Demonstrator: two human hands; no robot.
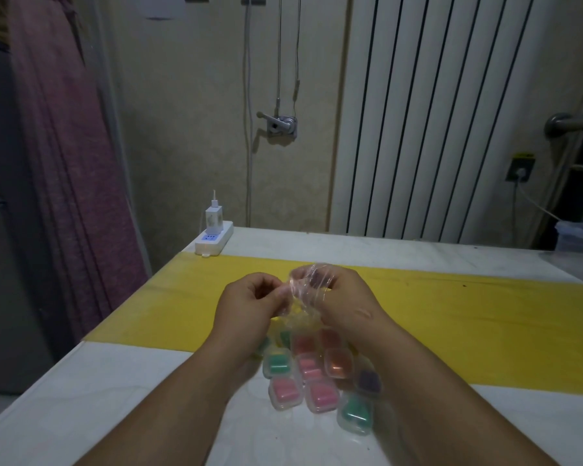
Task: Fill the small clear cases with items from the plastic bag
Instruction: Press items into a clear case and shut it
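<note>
Both hands hold the clear bag (305, 290) up above the desk (115, 381): the left hand (249, 304) pinches its edge, the right hand (345, 297) grips the crumpled top. Below them, a cluster of small cases (312, 378) with pink, green, orange and purple contents lies at the yellow cloth (451, 314) edge

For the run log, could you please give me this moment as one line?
left hand: pinches plastic bag | right hand: grips bag | filled clear cases: clustered on table below hands
</note>
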